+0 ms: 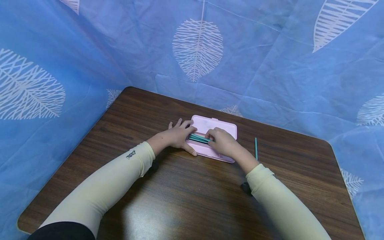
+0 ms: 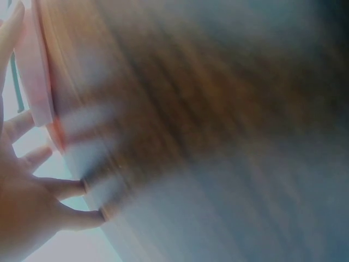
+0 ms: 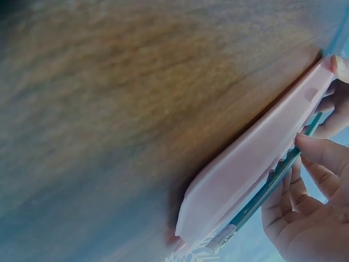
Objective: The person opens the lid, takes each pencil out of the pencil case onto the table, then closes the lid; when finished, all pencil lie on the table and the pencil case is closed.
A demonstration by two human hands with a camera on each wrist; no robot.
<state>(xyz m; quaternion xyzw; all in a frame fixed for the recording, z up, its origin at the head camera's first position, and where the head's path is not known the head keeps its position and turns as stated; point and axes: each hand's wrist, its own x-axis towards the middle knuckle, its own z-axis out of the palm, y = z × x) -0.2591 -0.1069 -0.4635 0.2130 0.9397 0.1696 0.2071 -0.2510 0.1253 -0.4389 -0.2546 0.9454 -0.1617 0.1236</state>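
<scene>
A pink pencil case (image 1: 226,128) lies with its lid raised toward the back of the table, several dark green pencils (image 1: 196,137) inside. My left hand (image 1: 178,135) rests at its left end, fingers spread and fairly straight, thumb along the near side; those fingers (image 2: 41,188) show again in the left wrist view. Over the case's middle, my right hand (image 1: 222,141) pinches a green pencil (image 3: 267,188) between thumb and fingers. The pencil's eraser end (image 3: 221,239) points away from the left hand, and it slants along the case's opening.
Another green pencil (image 1: 256,148) lies on the dark wooden table (image 1: 180,186) to the right of the case, partly hidden by the right forearm. Behind the table's far edge hangs a blue cloth (image 1: 255,66) with white leaf prints.
</scene>
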